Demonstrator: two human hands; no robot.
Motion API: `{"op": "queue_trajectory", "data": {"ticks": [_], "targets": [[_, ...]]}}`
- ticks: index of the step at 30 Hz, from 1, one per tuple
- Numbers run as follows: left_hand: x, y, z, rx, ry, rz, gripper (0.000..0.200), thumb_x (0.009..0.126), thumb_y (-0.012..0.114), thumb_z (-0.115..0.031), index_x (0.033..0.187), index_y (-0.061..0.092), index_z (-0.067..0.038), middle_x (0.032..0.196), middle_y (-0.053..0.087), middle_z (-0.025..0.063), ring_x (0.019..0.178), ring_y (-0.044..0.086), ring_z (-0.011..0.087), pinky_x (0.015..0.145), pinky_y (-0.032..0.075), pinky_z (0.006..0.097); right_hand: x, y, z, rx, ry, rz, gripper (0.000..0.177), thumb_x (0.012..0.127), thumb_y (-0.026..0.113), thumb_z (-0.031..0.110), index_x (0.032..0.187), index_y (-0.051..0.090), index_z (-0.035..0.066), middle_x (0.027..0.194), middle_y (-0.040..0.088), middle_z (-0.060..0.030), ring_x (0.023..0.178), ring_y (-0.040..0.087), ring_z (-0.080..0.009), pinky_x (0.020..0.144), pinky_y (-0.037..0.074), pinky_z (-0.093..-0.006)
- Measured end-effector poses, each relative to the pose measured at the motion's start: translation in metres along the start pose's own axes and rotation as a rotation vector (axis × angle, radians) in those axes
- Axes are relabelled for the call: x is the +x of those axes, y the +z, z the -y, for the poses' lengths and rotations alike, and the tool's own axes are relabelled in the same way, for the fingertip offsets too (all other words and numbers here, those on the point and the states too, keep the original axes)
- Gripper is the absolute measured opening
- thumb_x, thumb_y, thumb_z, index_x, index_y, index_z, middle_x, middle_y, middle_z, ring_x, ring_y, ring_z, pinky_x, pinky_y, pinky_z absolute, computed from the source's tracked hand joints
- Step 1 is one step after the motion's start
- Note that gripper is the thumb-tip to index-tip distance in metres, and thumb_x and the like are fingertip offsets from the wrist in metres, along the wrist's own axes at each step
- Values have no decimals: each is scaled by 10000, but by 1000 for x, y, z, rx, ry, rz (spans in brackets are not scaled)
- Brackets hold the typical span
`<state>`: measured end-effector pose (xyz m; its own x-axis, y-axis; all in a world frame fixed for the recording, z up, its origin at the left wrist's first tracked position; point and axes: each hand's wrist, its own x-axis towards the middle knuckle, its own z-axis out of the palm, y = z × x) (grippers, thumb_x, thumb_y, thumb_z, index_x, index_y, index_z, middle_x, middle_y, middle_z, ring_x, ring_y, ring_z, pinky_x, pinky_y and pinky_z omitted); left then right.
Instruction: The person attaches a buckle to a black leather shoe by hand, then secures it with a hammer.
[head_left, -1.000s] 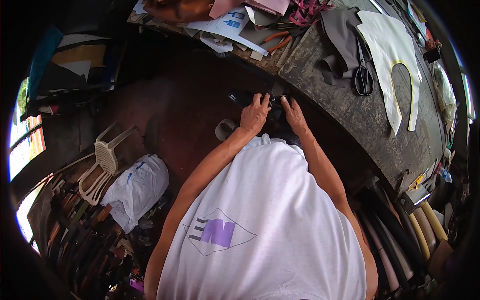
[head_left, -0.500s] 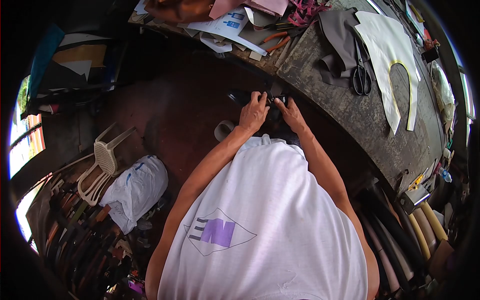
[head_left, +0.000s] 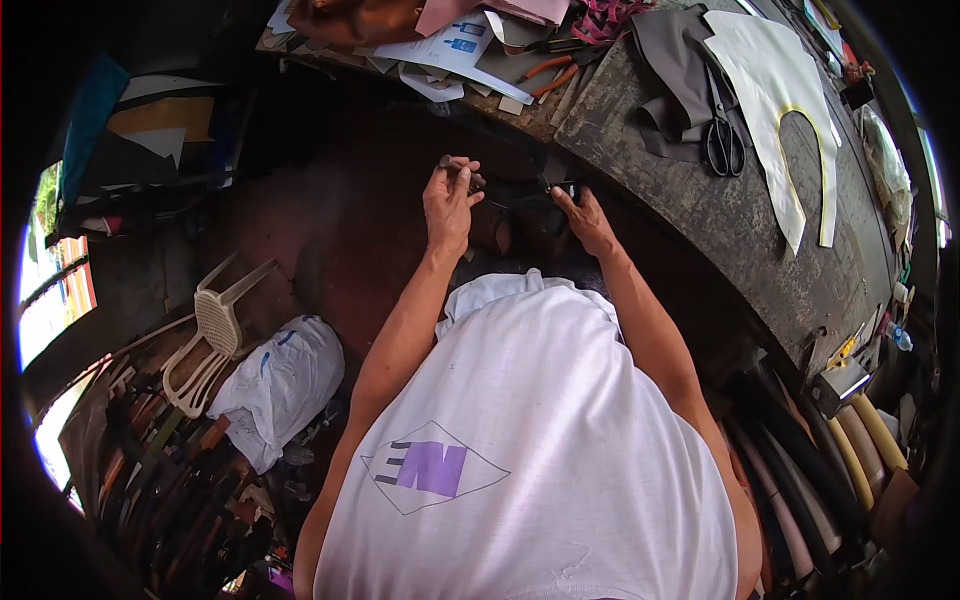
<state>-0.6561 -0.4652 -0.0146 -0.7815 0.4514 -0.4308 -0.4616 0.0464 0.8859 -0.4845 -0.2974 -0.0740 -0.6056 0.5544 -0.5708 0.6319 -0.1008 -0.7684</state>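
Note:
My left hand [head_left: 449, 207] is raised to the left, its fingers closed around a short brown rod-like piece [head_left: 477, 181]. To the right, my right hand [head_left: 588, 220] grips a small black shiny piece [head_left: 570, 188] between thumb and fingers, close by the corner of the worn workbench [head_left: 640, 200]. The kind of either piece I cannot tell. The space between and below my hands is dark, with a dim rounded shape [head_left: 490, 235] near my shirt hem.
On the workbench lie black scissors [head_left: 724, 147], grey material [head_left: 672, 60] and a white cut-out piece [head_left: 775, 80]. Orange-handled pliers [head_left: 550, 75] rest among scraps at the back. Left stand a plastic chair [head_left: 216, 320] and a white sack [head_left: 285, 385]. Rolls of material [head_left: 843, 465] fill the lower right.
My left hand has moved left, away from my right hand, with the brown piece showing in it. My right hand stays nearly in place with the black piece. The view has shifted slightly.

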Motion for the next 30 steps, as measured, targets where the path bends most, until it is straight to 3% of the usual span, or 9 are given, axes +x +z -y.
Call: {"op": "queue_trajectory", "data": {"ticks": [1,4,10,13,16,20,30], "targets": [[1,-4,2,-18,-25,11,146,1045,556,-136,1181,573,-86,1141,668,86,937,687,160,822,603,360,0,0,0,-9,9,-5,613,956,642,542,1107,595,-50,938,635,-132,879,573,-193,780,484,-343],[-2,0,9,-103,-42,129,154,1039,563,-128,1182,560,-70,1086,658,81,946,698,180,850,610,374,1,3,-5,64,-49,-8,625,952,647,544,1109,591,-58,933,634,-144,874,576,-203,772,485,-350],[-1,44,42,7,41,345,167,1020,590,-96,1172,541,-44,1022,640,59,953,700,174,860,606,352,-6,2,6,25,7,-26,622,970,621,535,1100,579,-71,895,614,-132,833,551,-186,740,475,-338],[6,54,55,126,149,349,181,1009,612,-93,1170,570,-20,1001,650,51,932,687,137,863,587,307,-5,0,7,-34,36,-5,687,957,603,581,1118,571,-86,999,660,-265,953,652,-322,824,504,-396],[9,55,57,330,324,346,178,994,632,-78,1151,606,3,984,676,58,922,684,126,857,574,287,1,2,-7,5,-16,0,703,955,590,598,1107,566,-87,1006,656,-291,969,658,-353,833,504,-406],[13,54,60,434,395,363,169,978,648,-59,1130,636,12,977,704,66,919,688,128,849,563,285,4,4,-14,7,-36,-17,715,953,585,606,1112,562,-90,1021,658,-300,986,660,-369,843,503,-416],[17,51,40,652,553,492,176,933,697,-79,1084,666,4,1016,703,108,943,702,242,821,562,327,-3,1,-1,46,-25,3,704,950,601,591,1125,563,-89,993,675,-282,990,674,-353,845,508,-405]]}}
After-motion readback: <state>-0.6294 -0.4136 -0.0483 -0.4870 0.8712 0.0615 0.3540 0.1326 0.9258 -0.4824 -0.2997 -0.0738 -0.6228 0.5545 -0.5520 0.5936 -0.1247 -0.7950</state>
